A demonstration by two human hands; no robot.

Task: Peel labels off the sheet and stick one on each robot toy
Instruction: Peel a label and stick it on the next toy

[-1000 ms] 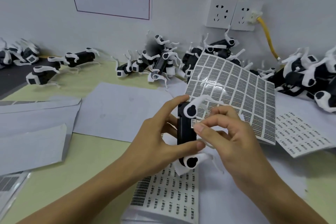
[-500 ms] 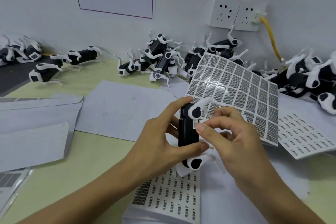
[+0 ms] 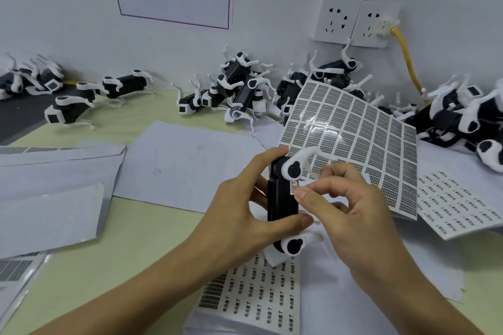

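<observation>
Toy, robot dog, black oblong plastic body with white jointed legs [image 3: 281,193]: held upright above the pale green surface [image 3: 114,236], just in front of the tilted label sheet. The left hand [image 3: 245,207] grips it, thumb across the lower body and index finger hooked over the top end. The body looks rigid, smooth and light, probably a little slippery; the thin white legs appear flexible and the likeliest part to bend or snap, so the black trunk is the place to take hold.

Label, small white printed rectangle [image 3: 295,187]: lies against the toy's side, just below the upper leg joint. The right hand [image 3: 351,215] has its thumb and forefinger curled at the label's edge, seemingly pressing it down; thin, limp, adhesive, best handled by a corner.

Label sheet, glossy grey-printed grid on stiff backing [image 3: 362,141]: propped behind the toy, catching glare.

Further printed sheets [image 3: 255,299]: flat, under the toy.

Other black-and-white robot toys [image 3: 239,87]: heaped beyond the sheet, along the wall.
</observation>
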